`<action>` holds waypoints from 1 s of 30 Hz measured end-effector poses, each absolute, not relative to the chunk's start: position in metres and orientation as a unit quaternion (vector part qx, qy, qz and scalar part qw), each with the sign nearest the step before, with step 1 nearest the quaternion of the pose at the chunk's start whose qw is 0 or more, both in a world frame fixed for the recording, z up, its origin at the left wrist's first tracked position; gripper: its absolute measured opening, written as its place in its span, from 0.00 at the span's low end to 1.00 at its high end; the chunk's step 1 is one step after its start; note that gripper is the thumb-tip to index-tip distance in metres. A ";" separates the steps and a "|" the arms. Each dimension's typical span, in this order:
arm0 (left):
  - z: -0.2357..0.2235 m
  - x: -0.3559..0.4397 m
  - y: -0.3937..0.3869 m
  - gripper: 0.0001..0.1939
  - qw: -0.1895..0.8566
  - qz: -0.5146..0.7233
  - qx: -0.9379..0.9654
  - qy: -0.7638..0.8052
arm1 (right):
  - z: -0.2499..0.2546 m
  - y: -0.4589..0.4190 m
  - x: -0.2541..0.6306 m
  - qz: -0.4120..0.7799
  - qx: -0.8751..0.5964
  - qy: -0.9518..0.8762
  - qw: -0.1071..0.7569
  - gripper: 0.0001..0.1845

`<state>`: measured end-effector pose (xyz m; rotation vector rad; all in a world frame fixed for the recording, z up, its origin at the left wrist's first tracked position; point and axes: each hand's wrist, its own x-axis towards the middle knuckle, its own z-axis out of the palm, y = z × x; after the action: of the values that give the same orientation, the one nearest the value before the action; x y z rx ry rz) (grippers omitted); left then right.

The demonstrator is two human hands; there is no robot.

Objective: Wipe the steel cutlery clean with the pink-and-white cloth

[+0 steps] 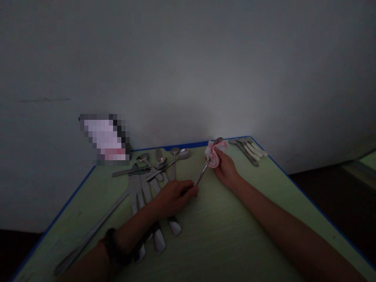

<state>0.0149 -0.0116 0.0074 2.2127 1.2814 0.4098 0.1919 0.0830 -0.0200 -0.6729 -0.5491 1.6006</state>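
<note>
A spoon slants up and to the right between my hands, above the table. My left hand is closed around the lower end of its handle. Near the bowl, my right hand grips a pink and white cloth wrapped around the spoon, so part of the bowl pokes out above the folds. Left of and beneath my left forearm lies a loose pile of cutlery: several spoons at the back and several broad-handled metal pieces at the front. My forearm hides part of the pile.
The pale green table has a blue edge and stands against a grey wall. A row of cutlery, some white-handled, lies at the back right. A blurred-out upright device leans at the back left. A long utensil lies at the left.
</note>
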 end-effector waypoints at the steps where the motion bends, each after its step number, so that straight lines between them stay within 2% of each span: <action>1: 0.008 0.014 -0.012 0.22 0.273 0.150 0.823 0.475 | -0.020 0.083 0.192 0.692 -0.294 -0.236 0.616 0.06; 11: 0.011 0.006 -0.012 0.12 0.328 0.151 0.842 0.400 | -0.019 0.083 0.193 0.685 -0.302 -0.219 0.626 0.07; 30: 0.013 0.008 -0.011 0.12 0.320 0.137 0.839 0.419 | -0.020 0.082 0.192 0.684 -0.295 -0.246 0.621 0.09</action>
<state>0.0082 -0.0110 0.0125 2.2051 1.1005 0.3589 0.1925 0.0824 -0.0196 -0.6779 -0.5647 1.5717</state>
